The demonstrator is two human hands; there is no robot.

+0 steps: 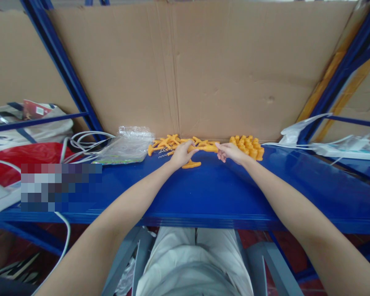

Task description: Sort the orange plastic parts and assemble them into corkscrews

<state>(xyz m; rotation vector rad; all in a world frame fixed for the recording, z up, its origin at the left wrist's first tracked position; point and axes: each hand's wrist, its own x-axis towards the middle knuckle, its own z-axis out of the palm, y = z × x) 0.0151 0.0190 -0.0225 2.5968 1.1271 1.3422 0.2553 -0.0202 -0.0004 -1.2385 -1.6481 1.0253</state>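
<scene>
An orange corkscrew (209, 147) spans the gap between my two hands, over the back of the blue table. My left hand (183, 154) is closed, thumb and fingers pinching its left end. With closed fingertips my right hand (230, 153) grips the right end. Behind and left of my left hand lies a heap of orange T-handled corkscrews (168, 142), some with bare metal spirals (163, 153). One loose orange handle (191, 165) rests just in front of my left hand. Beside my right hand several orange pieces (249, 147) stand packed together in a cluster.
Tall cardboard (222, 70) walls off the table's back. Left are a clear plastic bag (126, 148), white cables (83, 142), a red bag (40, 158) and a blurred patch. A white power strip (348, 150) lies right. Blue metal posts (64, 70) flank the blue table (200, 193).
</scene>
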